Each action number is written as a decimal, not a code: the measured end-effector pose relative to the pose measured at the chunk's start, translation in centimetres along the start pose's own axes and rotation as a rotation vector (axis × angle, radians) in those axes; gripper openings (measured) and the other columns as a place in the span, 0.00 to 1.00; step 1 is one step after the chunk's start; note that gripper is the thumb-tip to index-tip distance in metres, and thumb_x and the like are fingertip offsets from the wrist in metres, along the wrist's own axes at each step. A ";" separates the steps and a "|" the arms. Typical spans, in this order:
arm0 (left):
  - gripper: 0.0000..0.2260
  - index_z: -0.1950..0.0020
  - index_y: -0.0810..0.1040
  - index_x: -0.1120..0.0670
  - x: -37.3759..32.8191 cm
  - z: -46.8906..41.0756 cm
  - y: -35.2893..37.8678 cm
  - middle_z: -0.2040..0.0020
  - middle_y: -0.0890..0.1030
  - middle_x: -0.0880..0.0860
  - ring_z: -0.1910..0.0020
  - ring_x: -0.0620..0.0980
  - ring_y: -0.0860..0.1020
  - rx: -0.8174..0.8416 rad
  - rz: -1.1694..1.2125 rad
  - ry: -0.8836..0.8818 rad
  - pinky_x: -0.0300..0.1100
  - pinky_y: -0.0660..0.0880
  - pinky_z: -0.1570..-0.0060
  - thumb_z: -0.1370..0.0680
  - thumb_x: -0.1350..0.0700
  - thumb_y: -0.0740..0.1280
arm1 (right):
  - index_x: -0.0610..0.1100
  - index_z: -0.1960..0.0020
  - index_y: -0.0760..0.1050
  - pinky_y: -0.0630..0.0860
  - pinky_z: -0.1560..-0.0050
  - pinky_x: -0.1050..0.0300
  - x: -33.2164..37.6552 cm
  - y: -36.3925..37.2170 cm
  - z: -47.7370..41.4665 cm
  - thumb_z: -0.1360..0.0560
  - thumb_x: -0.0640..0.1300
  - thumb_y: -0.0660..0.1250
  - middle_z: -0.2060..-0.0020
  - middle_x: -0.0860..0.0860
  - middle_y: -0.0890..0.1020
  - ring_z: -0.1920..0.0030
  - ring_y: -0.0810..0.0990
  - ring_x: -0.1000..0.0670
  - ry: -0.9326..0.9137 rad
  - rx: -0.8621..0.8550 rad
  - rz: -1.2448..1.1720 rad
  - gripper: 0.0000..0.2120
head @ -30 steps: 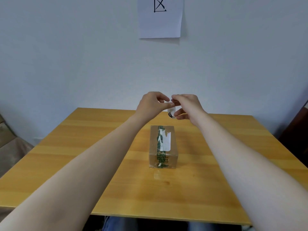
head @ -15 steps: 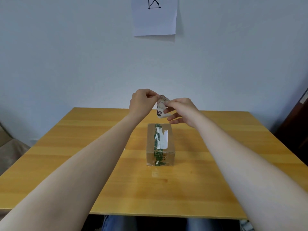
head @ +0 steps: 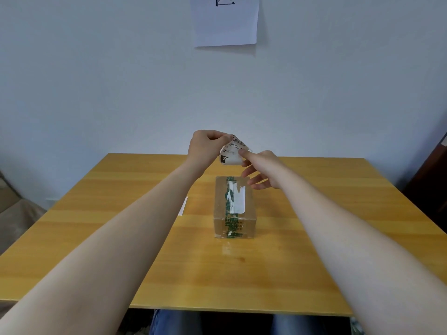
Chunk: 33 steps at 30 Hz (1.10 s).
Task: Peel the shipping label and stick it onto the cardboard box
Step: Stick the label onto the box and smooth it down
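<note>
A white shipping label (head: pixel 232 151) with a barcode and printed numbers curls in the air above the far end of the box. My left hand (head: pixel 205 147) pinches its upper left corner. My right hand (head: pixel 260 169) pinches its right edge between thumb and forefinger, with the other fingers spread loosely below. The small cardboard box (head: pixel 234 207) stands on the wooden table (head: pixel 314 226), sealed with green printed tape and bearing a torn white patch on top.
A thin white strip of paper (head: pixel 183 206) lies flat on the table just left of the box, partly hidden by my left forearm. A white sheet (head: pixel 225 20) hangs on the wall behind. My knees show under the table's near edge.
The label has opened out from a small folded piece between close hands into a wider curl. My hands have drawn apart, the left upward and the right down to the right.
</note>
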<state>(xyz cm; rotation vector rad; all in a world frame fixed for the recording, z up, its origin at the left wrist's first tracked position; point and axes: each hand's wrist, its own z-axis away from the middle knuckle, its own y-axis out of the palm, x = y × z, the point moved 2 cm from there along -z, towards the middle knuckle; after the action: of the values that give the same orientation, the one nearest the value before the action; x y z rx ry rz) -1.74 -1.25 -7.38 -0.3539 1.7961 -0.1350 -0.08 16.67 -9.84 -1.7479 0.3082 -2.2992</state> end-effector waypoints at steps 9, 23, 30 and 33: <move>0.07 0.52 0.87 0.53 -0.2 0.4 -0.3 0.60 0.84 0.45 0.68 0.42 0.74 0.011 0.082 -0.044 0.29 0.68 0.73 0.20 0.51 0.73 | 0.45 0.51 0.79 0.77 0.70 0.61 -0.6 0.2 -0.2 0.22 0.56 0.72 0.59 0.46 0.87 0.70 0.79 0.47 0.101 0.048 0.130 0.14; 0.07 0.58 0.84 0.49 1.0 0.6 0.2 0.60 0.82 0.42 0.65 0.42 0.75 -0.025 0.141 -0.130 0.31 0.69 0.72 0.20 0.53 0.72 | 0.44 0.47 0.80 0.75 0.70 0.62 -2.7 0.0 -0.3 0.23 0.41 0.68 0.66 0.50 0.87 0.71 0.77 0.51 0.207 0.130 0.115 0.06; 0.06 0.55 0.83 0.51 3.2 0.5 0.3 0.59 0.82 0.49 0.65 0.48 0.73 -0.047 0.191 -0.264 0.39 0.69 0.70 0.19 0.53 0.72 | 0.44 0.49 0.80 0.71 0.74 0.65 -3.9 0.0 -0.6 0.22 0.43 0.71 0.66 0.49 0.84 0.73 0.73 0.52 0.236 0.116 0.122 0.03; 0.05 0.55 0.83 0.51 4.0 0.5 0.6 0.58 0.82 0.50 0.64 0.48 0.73 -0.037 0.195 -0.293 0.40 0.69 0.70 0.20 0.52 0.73 | 0.45 0.52 0.81 0.69 0.77 0.67 -4.5 -0.1 -1.0 0.23 0.47 0.75 0.65 0.50 0.83 0.74 0.73 0.53 0.252 0.120 0.130 0.06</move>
<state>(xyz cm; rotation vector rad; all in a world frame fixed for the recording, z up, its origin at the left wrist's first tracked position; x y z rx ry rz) -2.17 -1.90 -11.36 -0.2109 1.5342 0.0846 0.11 18.14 -14.16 -1.3435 0.3113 -2.3897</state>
